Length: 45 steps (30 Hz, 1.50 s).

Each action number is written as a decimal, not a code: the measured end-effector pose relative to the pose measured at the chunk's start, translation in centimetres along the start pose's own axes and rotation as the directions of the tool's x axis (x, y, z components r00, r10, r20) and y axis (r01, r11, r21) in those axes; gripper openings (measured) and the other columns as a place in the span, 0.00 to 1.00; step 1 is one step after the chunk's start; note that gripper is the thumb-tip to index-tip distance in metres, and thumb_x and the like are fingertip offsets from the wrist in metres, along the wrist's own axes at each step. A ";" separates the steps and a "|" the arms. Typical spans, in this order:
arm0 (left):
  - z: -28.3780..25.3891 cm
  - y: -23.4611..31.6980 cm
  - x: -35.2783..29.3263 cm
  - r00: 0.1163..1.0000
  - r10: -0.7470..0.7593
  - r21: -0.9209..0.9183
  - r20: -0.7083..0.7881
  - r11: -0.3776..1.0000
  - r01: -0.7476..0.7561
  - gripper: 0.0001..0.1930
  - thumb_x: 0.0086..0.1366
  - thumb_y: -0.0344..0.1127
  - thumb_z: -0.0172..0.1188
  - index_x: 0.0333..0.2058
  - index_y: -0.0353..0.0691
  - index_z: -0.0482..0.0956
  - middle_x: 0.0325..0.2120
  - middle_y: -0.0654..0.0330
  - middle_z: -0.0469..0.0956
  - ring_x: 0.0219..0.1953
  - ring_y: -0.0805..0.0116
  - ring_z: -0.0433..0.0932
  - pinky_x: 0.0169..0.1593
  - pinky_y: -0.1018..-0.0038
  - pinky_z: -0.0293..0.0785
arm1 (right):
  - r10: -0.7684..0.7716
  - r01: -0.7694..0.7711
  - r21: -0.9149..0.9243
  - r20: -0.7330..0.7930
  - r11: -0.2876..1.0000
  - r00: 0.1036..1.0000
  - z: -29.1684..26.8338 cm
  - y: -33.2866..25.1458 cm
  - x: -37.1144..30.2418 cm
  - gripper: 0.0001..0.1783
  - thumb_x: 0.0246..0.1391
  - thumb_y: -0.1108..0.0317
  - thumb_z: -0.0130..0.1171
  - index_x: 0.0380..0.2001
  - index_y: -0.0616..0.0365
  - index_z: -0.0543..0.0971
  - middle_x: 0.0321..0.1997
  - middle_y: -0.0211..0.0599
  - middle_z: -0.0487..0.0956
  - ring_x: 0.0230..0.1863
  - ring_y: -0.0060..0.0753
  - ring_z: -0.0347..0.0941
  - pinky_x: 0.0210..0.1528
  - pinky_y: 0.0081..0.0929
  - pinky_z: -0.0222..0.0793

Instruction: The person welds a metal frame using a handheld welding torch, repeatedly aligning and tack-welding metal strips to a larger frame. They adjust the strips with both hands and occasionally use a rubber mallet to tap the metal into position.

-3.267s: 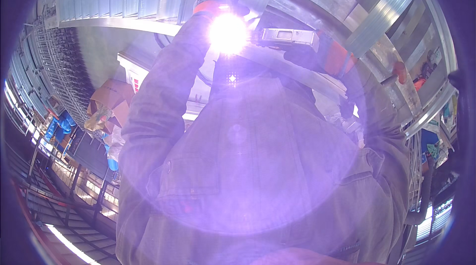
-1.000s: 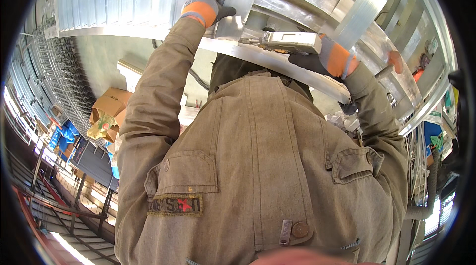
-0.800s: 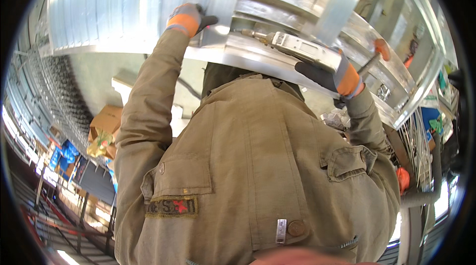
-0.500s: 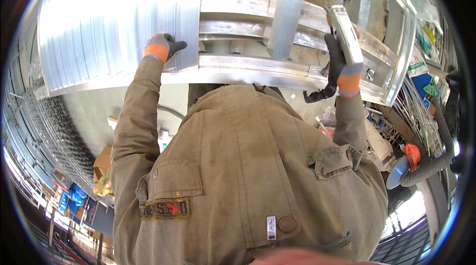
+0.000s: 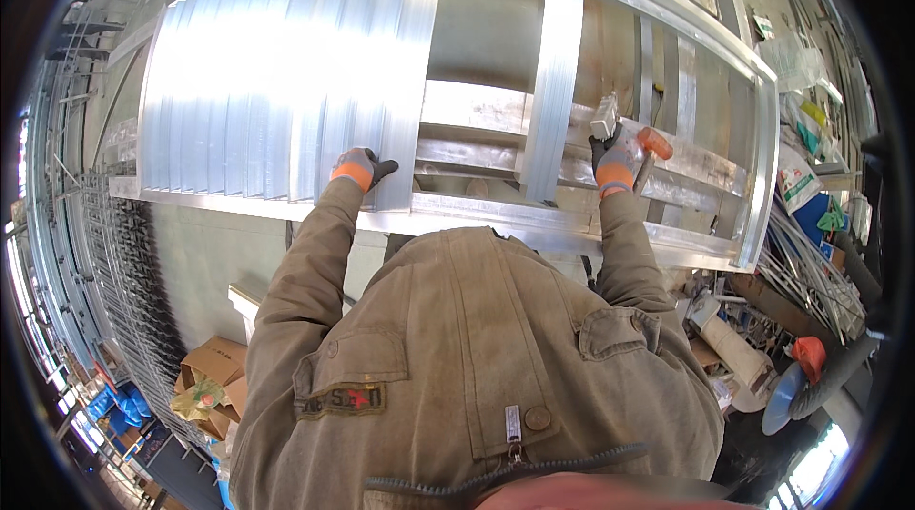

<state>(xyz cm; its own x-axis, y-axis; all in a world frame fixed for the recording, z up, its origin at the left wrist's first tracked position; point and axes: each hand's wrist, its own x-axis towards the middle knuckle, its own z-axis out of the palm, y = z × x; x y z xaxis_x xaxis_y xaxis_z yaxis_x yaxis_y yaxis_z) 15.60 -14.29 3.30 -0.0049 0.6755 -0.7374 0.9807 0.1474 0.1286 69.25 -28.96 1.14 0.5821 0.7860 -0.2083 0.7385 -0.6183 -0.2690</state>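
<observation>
Tool in right hand now end-on (seemingly), near slat.

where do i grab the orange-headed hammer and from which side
Probably best by its handle, from the near side: it slants down from the orange head toward the person, slim and exposed. The right hand, just left of it, holds a pale tool, so would likely need freeing first.

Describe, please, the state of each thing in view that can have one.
Left hand: on the slats, thumb spread.
Right hand: holding the pale tool.
Mallet: not held.
Metal frame: partly covered by slats.
Cardboard box: open.
Pocket flaps: down.
Jacket zip: open at collar.
</observation>
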 end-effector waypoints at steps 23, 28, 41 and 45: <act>-0.2 -0.1 -0.5 1.000 0.003 -0.038 -0.017 0.999 -0.003 0.31 0.63 0.65 0.74 0.49 0.43 0.92 0.53 0.50 0.90 0.58 0.47 0.86 0.63 0.55 0.82 | 0.380 -0.400 -0.011 -0.289 0.916 0.878 -0.3 11.5 -4.6 0.48 0.60 0.38 0.70 0.70 0.65 0.75 0.66 0.58 0.81 0.68 0.61 0.77 0.68 0.52 0.72; 0.2 -0.7 0.1 0.997 0.079 -0.019 -0.018 0.997 -0.079 0.29 0.64 0.64 0.74 0.49 0.43 0.93 0.52 0.49 0.90 0.56 0.46 0.87 0.62 0.55 0.82 | 0.379 -0.428 0.258 0.219 0.866 0.899 3.1 19.1 -2.3 0.46 0.63 0.33 0.66 0.58 0.74 0.81 0.43 0.57 0.88 0.44 0.56 0.86 0.49 0.50 0.79; 0.3 -1.2 -0.4 0.995 0.087 -0.050 -0.049 0.995 -0.090 0.27 0.66 0.63 0.71 0.49 0.45 0.93 0.51 0.50 0.90 0.57 0.47 0.87 0.61 0.58 0.81 | 0.036 0.103 0.436 -0.301 0.894 0.953 -7.7 1.8 14.1 0.31 0.70 0.47 0.65 0.60 0.64 0.80 0.37 0.45 0.86 0.30 0.40 0.80 0.33 0.41 0.75; -0.2 -1.2 -0.8 0.994 0.100 -0.068 -0.054 0.992 -0.103 0.26 0.67 0.61 0.70 0.49 0.45 0.93 0.52 0.49 0.90 0.57 0.47 0.87 0.62 0.57 0.81 | -0.354 0.370 0.083 -0.160 0.925 0.921 -13.2 -14.6 15.6 0.35 0.70 0.41 0.64 0.67 0.55 0.79 0.48 0.55 0.88 0.49 0.58 0.85 0.52 0.47 0.79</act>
<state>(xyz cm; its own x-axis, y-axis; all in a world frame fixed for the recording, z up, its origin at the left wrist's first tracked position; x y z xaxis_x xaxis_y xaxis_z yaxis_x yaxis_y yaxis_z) 14.40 -14.84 3.89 0.0825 0.7248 -0.6840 0.9603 0.1257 0.2490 72.03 -7.70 14.27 0.3292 0.9427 0.0541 0.8706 -0.2808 -0.4040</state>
